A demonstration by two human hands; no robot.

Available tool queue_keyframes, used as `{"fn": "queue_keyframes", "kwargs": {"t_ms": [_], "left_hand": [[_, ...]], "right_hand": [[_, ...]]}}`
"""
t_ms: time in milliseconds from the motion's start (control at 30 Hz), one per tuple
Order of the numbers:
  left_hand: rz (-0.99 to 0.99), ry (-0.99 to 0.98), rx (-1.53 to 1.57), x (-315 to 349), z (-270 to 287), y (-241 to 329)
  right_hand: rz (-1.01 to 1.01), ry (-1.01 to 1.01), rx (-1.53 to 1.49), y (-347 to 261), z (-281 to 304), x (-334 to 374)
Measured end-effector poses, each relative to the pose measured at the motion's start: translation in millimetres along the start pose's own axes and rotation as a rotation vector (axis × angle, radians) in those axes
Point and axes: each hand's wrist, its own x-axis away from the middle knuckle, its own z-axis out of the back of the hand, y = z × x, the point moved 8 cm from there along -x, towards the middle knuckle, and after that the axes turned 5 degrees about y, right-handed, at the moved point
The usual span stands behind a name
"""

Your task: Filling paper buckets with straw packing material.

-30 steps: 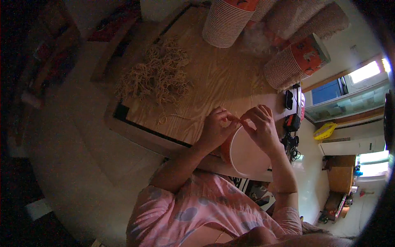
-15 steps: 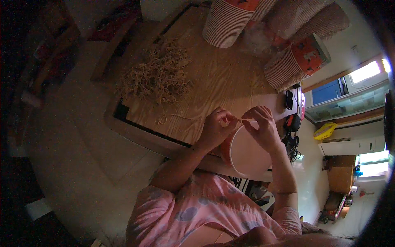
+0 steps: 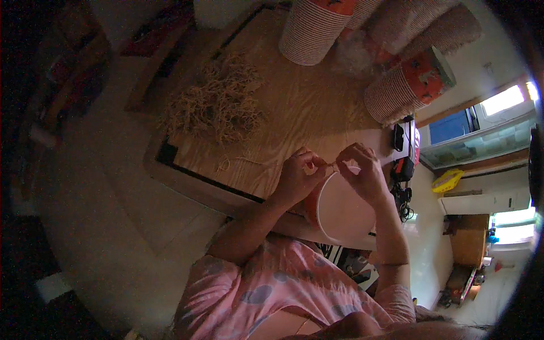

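Observation:
A large paper bucket (image 3: 344, 207), orange-red outside and pale inside, is tilted at the table's near edge with its open mouth toward me. Over its far rim, both my hands meet fingertip to fingertip. My left hand (image 3: 299, 173) is closed in a pinch on a thin tan string (image 3: 333, 165). From the other side, my right hand (image 3: 362, 171) pinches the same string, thumb against fingers. Only a short bit of it shows between them. To the left on the wooden table lies a tangled heap of tan strings (image 3: 221, 105), with a few loose strands beside it.
Stacks of nested paper buckets stand at the back, one tall stack (image 3: 314, 34) and a leaning stack (image 3: 408, 85) at the right. Clear plastic wrap (image 3: 356, 54) lies between them. Dark cables (image 3: 402, 198) and a black device (image 3: 398, 137) line the table's right side.
My right hand has shifted slightly up and its fingers have curled a little more. My left hand and the bucket look nearly the same.

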Motion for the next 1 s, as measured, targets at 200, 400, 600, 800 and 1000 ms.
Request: {"fn": "queue_keyframes", "kwargs": {"t_ms": [200, 400, 600, 800, 1000], "left_hand": [[-0.002, 0.0, 0.018, 0, -1, -6], [-0.029, 0.018, 0.04, 0, -1, -5], [-0.001, -0.028, -0.024, 0, -1, 0], [-0.037, 0.053, 0.224, -3, -12, -26], [0.372, -0.136, 0.474, -9, -30, -54]], "right_hand": [[-0.05, -0.034, -0.067, 3, -8, -1], [-0.275, -0.009, -0.243, 15, -11, 3], [-0.334, -0.052, -0.376, 24, -21, 7], [-0.397, -0.049, -0.466, 34, -27, 7], [-0.342, -0.077, -0.393, 45, -31, 1]]}}
